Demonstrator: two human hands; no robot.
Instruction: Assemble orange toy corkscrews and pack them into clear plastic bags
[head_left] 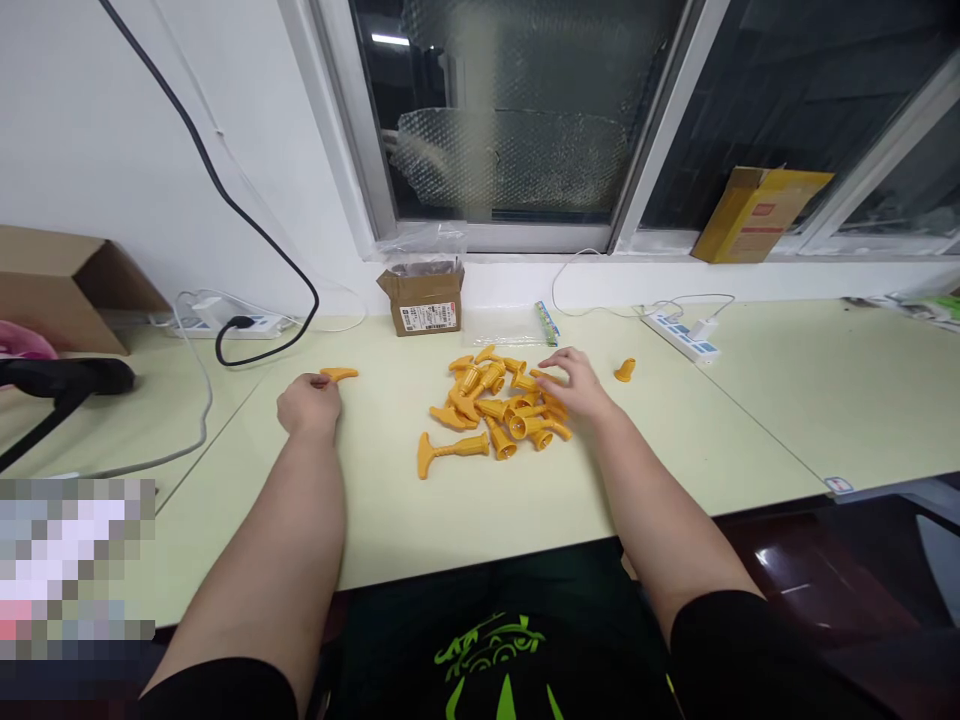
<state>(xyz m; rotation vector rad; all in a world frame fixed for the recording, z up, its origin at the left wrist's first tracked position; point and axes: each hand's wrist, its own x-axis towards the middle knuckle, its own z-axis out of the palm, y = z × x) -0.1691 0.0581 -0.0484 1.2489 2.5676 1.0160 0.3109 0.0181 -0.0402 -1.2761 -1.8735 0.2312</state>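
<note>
Head camera: left hand (309, 403) seemingly clamped on a yellow handle (343, 373), right hand (583, 388) open at the heap (493, 408), where most pieces (472, 446) lie

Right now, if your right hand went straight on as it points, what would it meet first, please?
Most likely the pile of yellow pieces just beyond the fingertips of my right hand; depth is unclear, so it may already touch them.

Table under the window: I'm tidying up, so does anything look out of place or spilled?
One yellow flared piece sits apart, to the right of the pile of yellow parts, so it looks stray. No spill shows.
</note>
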